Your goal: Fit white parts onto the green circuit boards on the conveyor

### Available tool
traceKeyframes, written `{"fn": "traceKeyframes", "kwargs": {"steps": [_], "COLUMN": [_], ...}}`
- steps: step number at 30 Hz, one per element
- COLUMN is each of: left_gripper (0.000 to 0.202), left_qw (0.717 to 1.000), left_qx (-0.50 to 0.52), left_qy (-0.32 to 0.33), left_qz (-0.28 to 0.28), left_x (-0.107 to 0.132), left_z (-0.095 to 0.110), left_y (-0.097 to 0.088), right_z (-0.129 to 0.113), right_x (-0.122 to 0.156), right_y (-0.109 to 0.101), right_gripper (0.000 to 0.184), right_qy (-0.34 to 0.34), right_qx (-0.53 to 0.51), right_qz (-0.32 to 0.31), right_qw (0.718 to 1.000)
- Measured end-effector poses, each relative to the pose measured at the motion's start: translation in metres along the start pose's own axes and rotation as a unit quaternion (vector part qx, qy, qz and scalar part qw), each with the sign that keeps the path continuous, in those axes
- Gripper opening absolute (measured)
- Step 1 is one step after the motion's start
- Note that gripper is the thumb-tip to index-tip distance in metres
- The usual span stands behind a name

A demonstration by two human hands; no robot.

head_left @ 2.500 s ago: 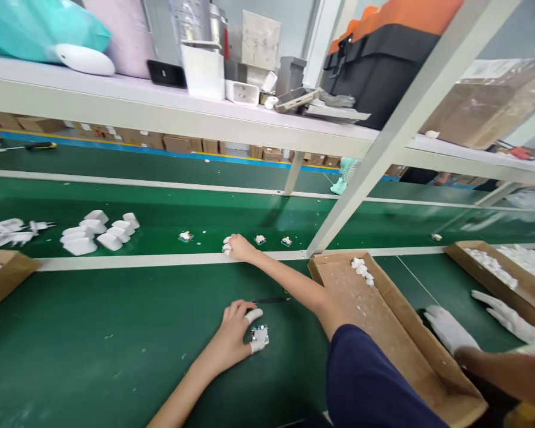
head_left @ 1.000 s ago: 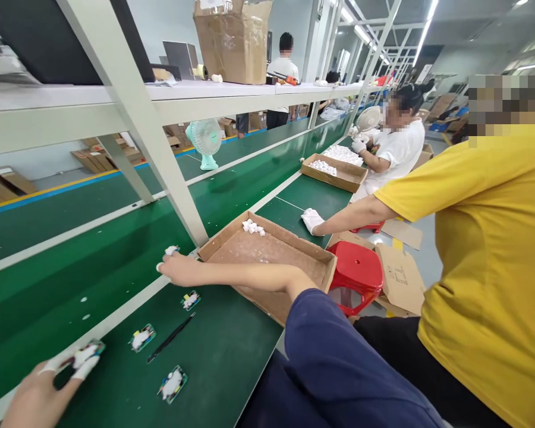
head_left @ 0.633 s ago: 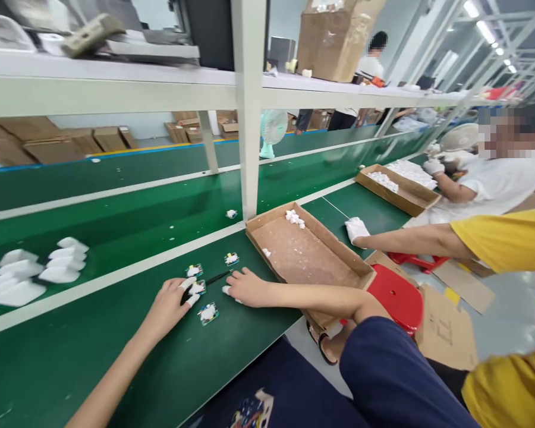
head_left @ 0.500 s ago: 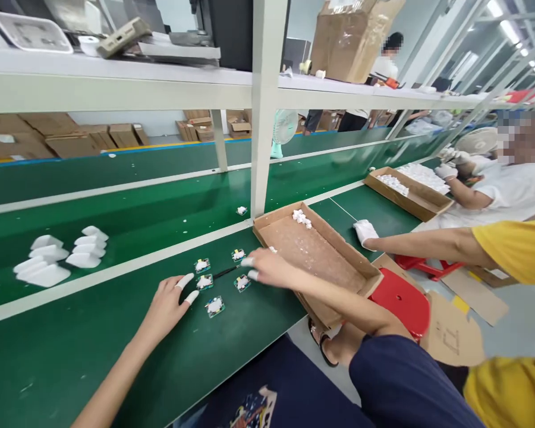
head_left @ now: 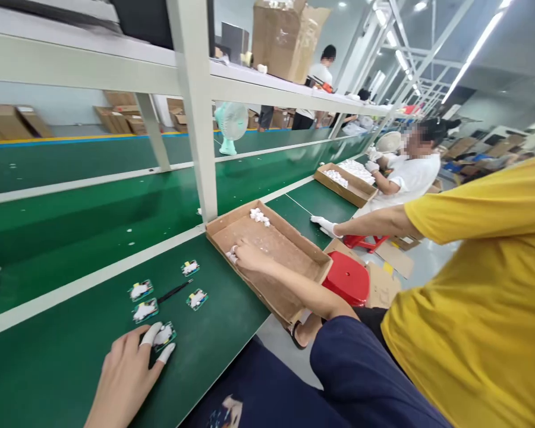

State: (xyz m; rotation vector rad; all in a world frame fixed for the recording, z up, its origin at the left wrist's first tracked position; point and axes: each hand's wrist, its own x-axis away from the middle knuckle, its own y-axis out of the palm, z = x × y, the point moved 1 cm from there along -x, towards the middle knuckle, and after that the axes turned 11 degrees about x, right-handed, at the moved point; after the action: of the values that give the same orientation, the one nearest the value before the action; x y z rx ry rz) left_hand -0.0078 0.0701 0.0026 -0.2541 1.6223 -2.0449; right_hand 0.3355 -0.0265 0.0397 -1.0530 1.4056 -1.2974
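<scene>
My left hand (head_left: pixel 129 362), white cots on thumb and forefinger, has those two fingers at opposite edges of a small circuit board (head_left: pixel 164 336) that carries white lumps. Beyond it on the green bench lie more such boards (head_left: pixel 145 310), several in all. A thin dark tool (head_left: pixel 175 291) with a pale tip rests among them. My right hand (head_left: pixel 252 257) reaches into a shallow cardboard tray (head_left: pixel 289 238), its fingertips drawn together near the left wall. White bits show there; fingertip cots and small pieces are hard to separate. A pile of white pieces (head_left: pixel 259 216) sits at the tray's far end.
An upright post (head_left: pixel 196 119) stands behind the tray. On my right, a person in a yellow shirt (head_left: pixel 481 267) rests a gloved hand (head_left: pixel 324 226) on the bench. Farther off, a person in white works beside another cardboard tray (head_left: pixel 345 187). A red stool (head_left: pixel 348 278) is below.
My right hand has gone from beside the boards into the cardboard tray. My left hand has come to the nearest board, fingers on its edges. The view has swung right.
</scene>
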Motion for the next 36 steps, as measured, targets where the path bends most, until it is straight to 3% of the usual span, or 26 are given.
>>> {"fn": "traceKeyframes", "kwargs": {"steps": [6, 10, 16, 27, 36], "left_gripper": [0.058, 0.058, 0.054, 0.05, 0.048], "left_qw": [1.0, 0.999, 0.995, 0.992, 0.993], "left_qx": [-0.007, 0.02, 0.066, 0.125, 0.109], "left_qy": [0.018, 0.036, 0.064, 0.012, 0.02], "left_qz": [-0.017, 0.008, 0.045, 0.011, 0.028], "left_x": [-0.014, -0.013, -0.011, -0.005, 0.001], "left_z": [0.01, 0.01, 0.001, -0.008, -0.009], "left_y": [0.004, 0.011, 0.017, 0.021, 0.026], "right_z": [0.01, 0.01, 0.001, -0.005, 0.004], "right_x": [-0.004, -0.005, 0.005, 0.003, 0.004], "right_y": [0.005, 0.005, -0.009, -0.013, -0.01], "right_gripper": [0.022, 0.027, 0.012, 0.011, 0.032], "right_qy": [-0.001, -0.01, 0.055, -0.001, 0.091], "right_qx": [-0.062, -0.068, 0.011, 0.068, 0.082], "right_qz": [0.005, -0.005, -0.026, -0.059, -0.072], "right_qw": [0.998, 0.998, 0.998, 0.996, 0.99]}}
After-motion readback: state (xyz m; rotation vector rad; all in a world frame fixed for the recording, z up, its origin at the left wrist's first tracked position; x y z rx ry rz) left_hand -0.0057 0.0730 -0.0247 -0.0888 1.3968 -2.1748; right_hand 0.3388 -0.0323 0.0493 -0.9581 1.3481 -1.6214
